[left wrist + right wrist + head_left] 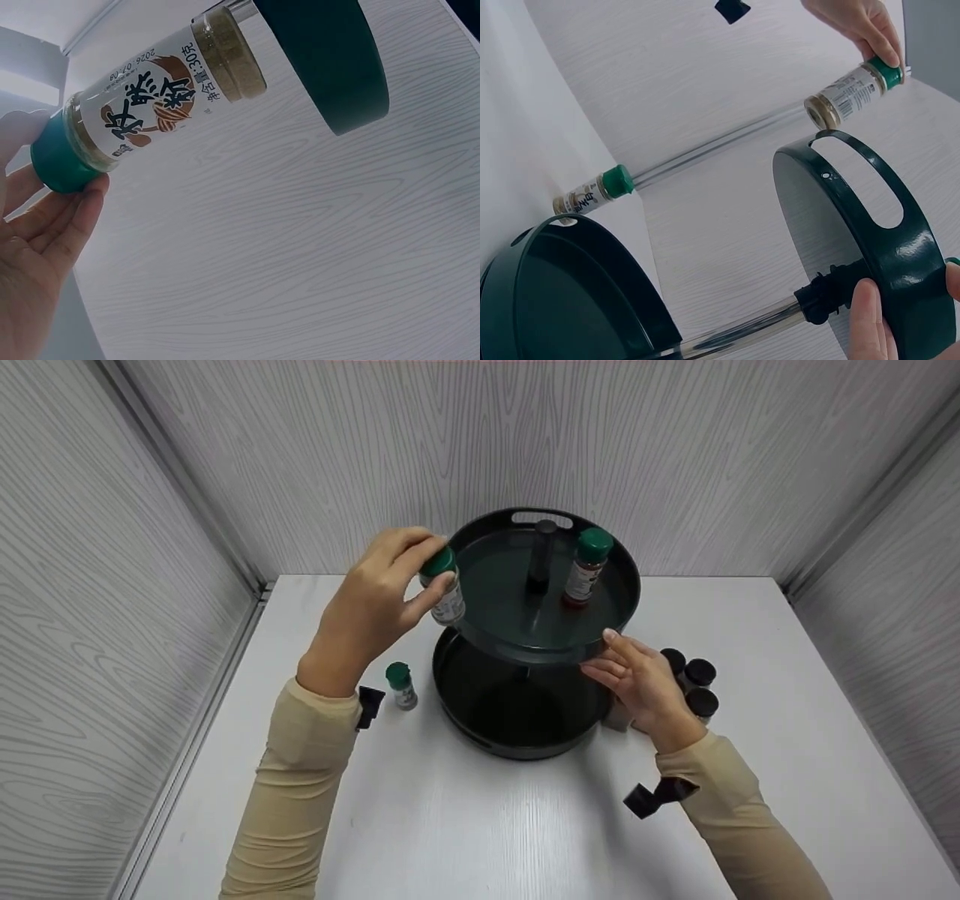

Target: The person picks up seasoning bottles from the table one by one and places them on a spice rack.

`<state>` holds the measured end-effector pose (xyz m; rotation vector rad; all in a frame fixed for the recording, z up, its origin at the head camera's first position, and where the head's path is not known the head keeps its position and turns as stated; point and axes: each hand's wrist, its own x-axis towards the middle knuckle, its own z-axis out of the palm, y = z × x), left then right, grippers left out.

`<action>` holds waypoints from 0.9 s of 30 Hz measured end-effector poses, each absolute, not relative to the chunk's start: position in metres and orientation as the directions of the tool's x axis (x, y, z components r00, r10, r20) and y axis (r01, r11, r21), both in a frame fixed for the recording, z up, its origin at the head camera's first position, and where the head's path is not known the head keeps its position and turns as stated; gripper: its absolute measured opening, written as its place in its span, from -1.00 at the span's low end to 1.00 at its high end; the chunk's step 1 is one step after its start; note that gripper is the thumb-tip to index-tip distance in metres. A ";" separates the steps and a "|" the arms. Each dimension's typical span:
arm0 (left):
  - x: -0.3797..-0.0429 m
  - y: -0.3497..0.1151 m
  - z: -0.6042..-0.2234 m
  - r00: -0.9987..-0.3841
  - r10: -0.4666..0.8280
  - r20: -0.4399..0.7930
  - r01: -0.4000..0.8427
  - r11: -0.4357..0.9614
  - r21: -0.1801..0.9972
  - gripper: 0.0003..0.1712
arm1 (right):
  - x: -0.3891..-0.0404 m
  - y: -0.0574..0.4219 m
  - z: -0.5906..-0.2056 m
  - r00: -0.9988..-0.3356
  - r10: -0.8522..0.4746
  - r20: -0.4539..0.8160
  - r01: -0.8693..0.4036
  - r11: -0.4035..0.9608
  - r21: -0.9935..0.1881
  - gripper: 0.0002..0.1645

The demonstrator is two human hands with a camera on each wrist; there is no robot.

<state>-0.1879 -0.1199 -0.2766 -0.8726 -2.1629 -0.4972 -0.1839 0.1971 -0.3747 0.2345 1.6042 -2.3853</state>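
Note:
My left hand (379, 592) grips a spice jar (448, 604) by its green cap, holding it at the left rim of the upper tray. In the left wrist view that spice jar (150, 97) contains brownish powder behind a printed label. My right hand (637, 682) holds the near right rim of the two-tier turntable rack (525, 652), thumb above and fingers beneath. Another green-capped jar (583, 577) with reddish contents stands on the upper tray, right of the central post (541, 555). The lower tray (517, 720) holds nothing visible.
A small green-capped jar (403, 688) stands on the white table (480, 825), left of the rack. Several black-capped jars (701, 673) cluster on the right, partly behind my right hand. Wood-grain panels (360, 450) enclose the back and sides.

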 end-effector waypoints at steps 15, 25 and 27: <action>-0.198 -0.097 -0.272 -0.488 0.481 0.729 0.740 0.671 0.053 -0.57 | -0.183 0.199 -0.376 -0.956 -0.130 -0.263 0.293 -0.357 -0.887 -0.14; -0.204 -0.084 -0.272 -0.492 0.503 0.711 0.759 0.648 0.067 -0.56 | -0.182 0.198 -0.376 -0.959 -0.124 -0.255 0.283 -0.380 -0.881 -0.22; -0.205 -0.082 -0.272 -0.493 0.506 0.707 0.761 0.644 0.070 -0.57 | -0.182 0.199 -0.375 -0.959 -0.124 -0.256 0.284 -0.378 -0.881 -0.22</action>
